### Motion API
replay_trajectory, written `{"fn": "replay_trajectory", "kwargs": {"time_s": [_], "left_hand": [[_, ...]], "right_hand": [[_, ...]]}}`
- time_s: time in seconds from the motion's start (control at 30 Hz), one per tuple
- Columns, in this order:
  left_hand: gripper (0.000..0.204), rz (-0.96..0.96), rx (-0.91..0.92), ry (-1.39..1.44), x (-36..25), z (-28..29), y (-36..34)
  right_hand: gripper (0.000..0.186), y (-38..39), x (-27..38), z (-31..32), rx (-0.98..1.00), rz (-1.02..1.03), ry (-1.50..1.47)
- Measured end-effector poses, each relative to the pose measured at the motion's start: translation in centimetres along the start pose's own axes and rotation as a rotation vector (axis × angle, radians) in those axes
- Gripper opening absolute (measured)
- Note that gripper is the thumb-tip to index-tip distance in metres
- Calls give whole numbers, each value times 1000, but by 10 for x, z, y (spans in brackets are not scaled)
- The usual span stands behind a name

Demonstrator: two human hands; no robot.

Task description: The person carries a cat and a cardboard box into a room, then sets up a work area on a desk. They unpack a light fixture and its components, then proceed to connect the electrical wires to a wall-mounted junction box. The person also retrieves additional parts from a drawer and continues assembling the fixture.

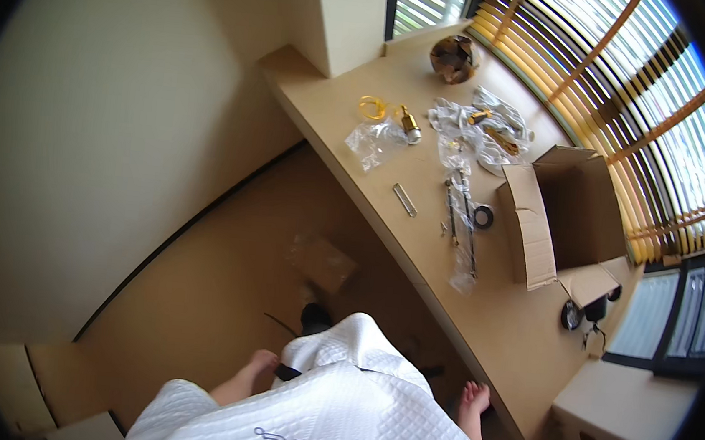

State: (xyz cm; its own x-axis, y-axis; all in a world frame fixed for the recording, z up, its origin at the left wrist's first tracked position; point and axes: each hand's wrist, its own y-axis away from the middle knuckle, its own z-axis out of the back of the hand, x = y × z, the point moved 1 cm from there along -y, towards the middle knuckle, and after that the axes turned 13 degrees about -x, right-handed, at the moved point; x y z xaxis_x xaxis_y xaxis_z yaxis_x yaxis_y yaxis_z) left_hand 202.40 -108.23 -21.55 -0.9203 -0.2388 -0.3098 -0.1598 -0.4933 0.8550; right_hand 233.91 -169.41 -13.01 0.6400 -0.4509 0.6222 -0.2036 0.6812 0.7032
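My left hand (261,360) hangs low beside my white quilted top, near a dark strip. Its fingers are too small and partly hidden to read. My right hand (475,395) is close to the desk's front edge with its fingers apart and nothing in them. On the desk (385,231) lie a brass-coloured fitting with a pale end (409,126), a yellow coil (371,108) and a clear plastic bag (373,142). Farther right are thin dark rods in clear plastic (462,230), a black ring (483,217) and a small metal strip (404,199).
An open cardboard box (530,227) stands on the desk's right part. Behind are crumpled pale wrapping (504,112) and brown paper (454,59). Black parts with a cord (595,310) lie past the box. A flat brown piece (325,266) is on the floor; blinds (601,66) cover the window.
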Motion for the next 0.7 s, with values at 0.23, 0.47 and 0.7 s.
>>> {"fn": "replay_trajectory", "kwargs": {"time_s": [0.23,0.47,0.7], "left_hand": [[20,-171,-205,132,-182,117,-72],[19,-139,-193,280,-230,149,-78],[17,-117,-241,377,-110,150,6]], "right_hand": [[10,201,11,-202,669,631,413],[40,303,32,-378,674,1337,608],[58,299,12,-433,596,1556,616]]}}
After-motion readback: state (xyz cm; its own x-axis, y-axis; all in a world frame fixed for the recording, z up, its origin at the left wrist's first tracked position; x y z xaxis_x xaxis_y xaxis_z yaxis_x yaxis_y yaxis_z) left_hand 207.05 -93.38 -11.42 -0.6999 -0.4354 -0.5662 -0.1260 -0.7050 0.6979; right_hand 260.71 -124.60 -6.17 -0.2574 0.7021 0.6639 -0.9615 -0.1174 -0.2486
